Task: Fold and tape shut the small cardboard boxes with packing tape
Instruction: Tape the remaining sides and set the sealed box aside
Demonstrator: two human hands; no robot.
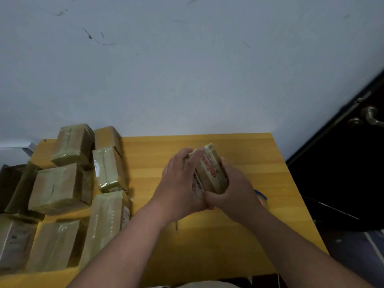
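You are holding the small box (209, 169) up over the yellow table (239, 146) with your left hand (178, 183) and right hand (232, 190) both wrapping around it, its long side pointing away from you, tilting a little right.

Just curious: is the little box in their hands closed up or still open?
Closed, it seems: the small cardboard box shows no raised flaps between left hand and right hand.

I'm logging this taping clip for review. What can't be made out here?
- Tape roll, head view: mostly hidden behind the right hand.
- Red print on the held box: blurred.
- Box's near end: covered by the left hand.
- Far-left boxes: cut off by the frame edge.
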